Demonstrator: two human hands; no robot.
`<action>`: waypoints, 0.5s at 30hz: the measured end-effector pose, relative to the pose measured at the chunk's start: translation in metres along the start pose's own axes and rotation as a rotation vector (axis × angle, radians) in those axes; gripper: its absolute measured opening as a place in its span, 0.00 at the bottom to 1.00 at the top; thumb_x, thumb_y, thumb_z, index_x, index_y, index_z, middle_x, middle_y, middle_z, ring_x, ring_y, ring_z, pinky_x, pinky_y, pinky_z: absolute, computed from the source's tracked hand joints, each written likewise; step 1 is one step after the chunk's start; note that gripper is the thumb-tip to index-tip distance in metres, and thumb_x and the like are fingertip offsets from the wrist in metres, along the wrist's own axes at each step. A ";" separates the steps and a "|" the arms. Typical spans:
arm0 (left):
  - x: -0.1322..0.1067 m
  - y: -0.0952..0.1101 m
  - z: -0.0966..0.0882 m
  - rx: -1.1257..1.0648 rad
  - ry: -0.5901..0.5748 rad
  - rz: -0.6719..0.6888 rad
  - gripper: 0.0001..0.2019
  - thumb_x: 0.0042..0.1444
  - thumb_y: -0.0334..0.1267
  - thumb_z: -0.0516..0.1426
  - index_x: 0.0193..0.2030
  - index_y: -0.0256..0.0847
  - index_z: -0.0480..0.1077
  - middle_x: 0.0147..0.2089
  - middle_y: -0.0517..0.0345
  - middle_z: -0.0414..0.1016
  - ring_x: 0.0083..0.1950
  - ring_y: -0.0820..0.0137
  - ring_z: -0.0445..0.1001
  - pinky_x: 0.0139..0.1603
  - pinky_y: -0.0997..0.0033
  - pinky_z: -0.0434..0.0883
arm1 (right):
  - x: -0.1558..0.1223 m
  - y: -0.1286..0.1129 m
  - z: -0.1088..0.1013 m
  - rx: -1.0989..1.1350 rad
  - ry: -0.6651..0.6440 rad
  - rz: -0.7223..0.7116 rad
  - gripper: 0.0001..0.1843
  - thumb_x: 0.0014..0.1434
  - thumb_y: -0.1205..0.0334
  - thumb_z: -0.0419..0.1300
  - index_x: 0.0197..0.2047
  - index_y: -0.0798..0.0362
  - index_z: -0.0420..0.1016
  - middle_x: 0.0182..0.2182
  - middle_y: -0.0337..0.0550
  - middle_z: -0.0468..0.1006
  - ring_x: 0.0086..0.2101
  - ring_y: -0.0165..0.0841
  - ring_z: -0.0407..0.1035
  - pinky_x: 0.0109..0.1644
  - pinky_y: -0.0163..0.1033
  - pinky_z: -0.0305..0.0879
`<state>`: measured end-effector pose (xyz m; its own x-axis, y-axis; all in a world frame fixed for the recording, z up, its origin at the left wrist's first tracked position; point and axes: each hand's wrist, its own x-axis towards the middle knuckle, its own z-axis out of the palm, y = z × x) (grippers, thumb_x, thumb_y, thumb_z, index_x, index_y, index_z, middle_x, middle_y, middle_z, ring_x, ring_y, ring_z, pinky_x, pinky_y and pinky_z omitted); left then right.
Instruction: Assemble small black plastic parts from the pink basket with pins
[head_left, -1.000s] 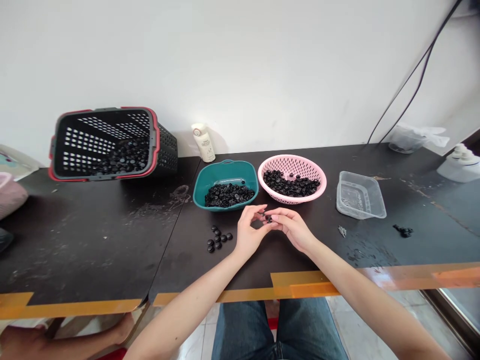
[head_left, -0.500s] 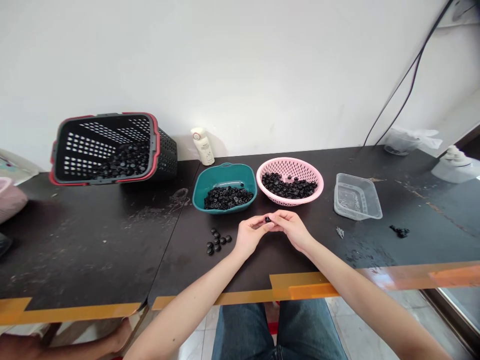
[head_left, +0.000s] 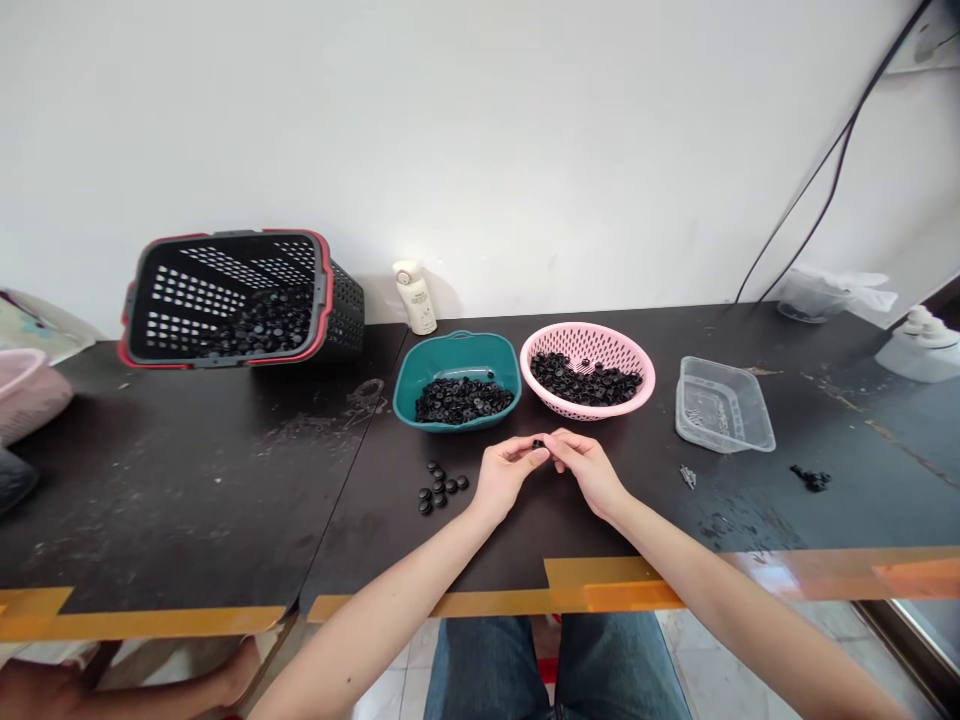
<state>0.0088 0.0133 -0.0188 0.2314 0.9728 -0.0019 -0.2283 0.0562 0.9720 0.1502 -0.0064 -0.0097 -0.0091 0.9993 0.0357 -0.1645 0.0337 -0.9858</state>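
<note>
The left hand (head_left: 510, 478) and right hand (head_left: 589, 474) meet in a narrow grip, fingertips pinching a small black piece (head_left: 538, 443) between them, just in front of the teal bowl (head_left: 457, 352).

I've got a black-and-red basket (head_left: 225, 298) tipped on its side at the far left of the table (head_left: 172, 490), its open top facing me. Just right of it, a white bottle (head_left: 415, 302) stands upright against the wall. Over on the right sit a clear plastic tray (head_left: 724, 405), a crumpled plastic bag (head_left: 814, 297) and a white dispenser (head_left: 919, 350). Dark cables (head_left: 832, 165) run down the wall, and orange tape (head_left: 150, 622) lines the near edge.
</note>
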 end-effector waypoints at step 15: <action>0.001 -0.004 -0.001 0.166 -0.123 0.133 0.16 0.46 0.47 0.65 0.33 0.34 0.73 0.31 0.55 0.76 0.31 0.72 0.72 0.36 0.72 0.70 | -0.001 -0.002 -0.002 -0.500 -0.192 -0.299 0.22 0.59 0.43 0.53 0.46 0.51 0.70 0.38 0.44 0.74 0.38 0.37 0.68 0.42 0.40 0.62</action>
<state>0.0086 0.0147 -0.0228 0.3257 0.9340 0.1472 -0.1082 -0.1178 0.9871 0.1530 -0.0077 -0.0080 -0.2196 0.9266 0.3053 0.2950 0.3614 -0.8845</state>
